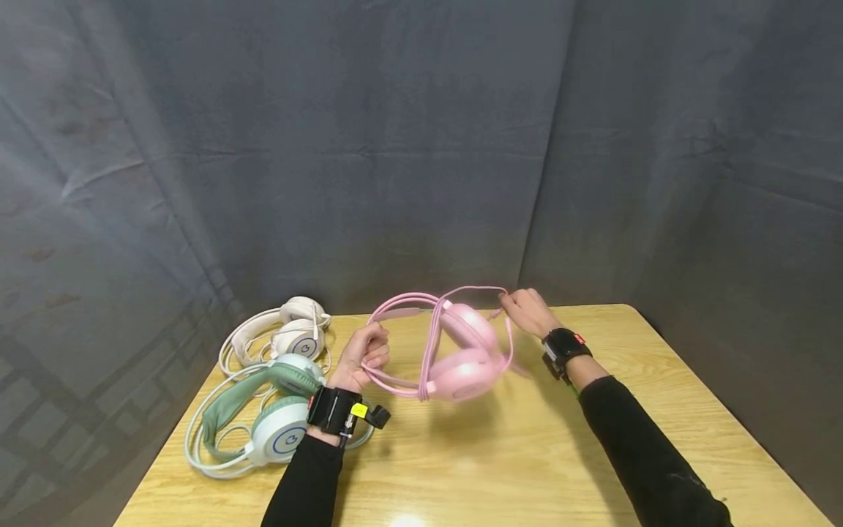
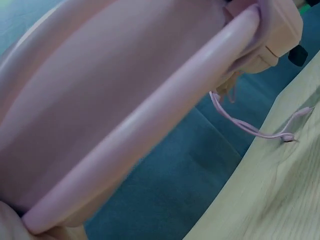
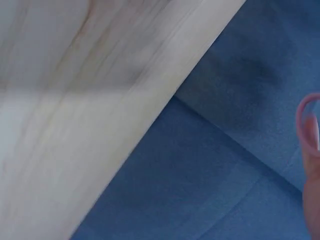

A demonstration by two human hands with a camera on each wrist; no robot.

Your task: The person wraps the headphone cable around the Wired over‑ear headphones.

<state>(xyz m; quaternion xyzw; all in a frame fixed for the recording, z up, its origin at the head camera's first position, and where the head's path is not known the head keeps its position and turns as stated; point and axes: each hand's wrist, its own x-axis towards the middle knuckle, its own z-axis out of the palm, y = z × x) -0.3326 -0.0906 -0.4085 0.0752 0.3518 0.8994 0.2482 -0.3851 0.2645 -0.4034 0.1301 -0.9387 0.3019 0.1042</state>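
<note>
Now the left hand [image 1: 364, 356] grips the pink headset [image 1: 461, 355] by its headband, lifted above the desk [image 1: 658, 380]; the right hand [image 1: 527, 311] pinches its pink cable [image 1: 474, 290] near the far edge. Left of the headset lie green [image 1: 263, 413] and white headsets [image 1: 283, 333]; bare desk spreads right

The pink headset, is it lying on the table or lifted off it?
Lifted: pink headset hangs between left hand and right hand.
</note>
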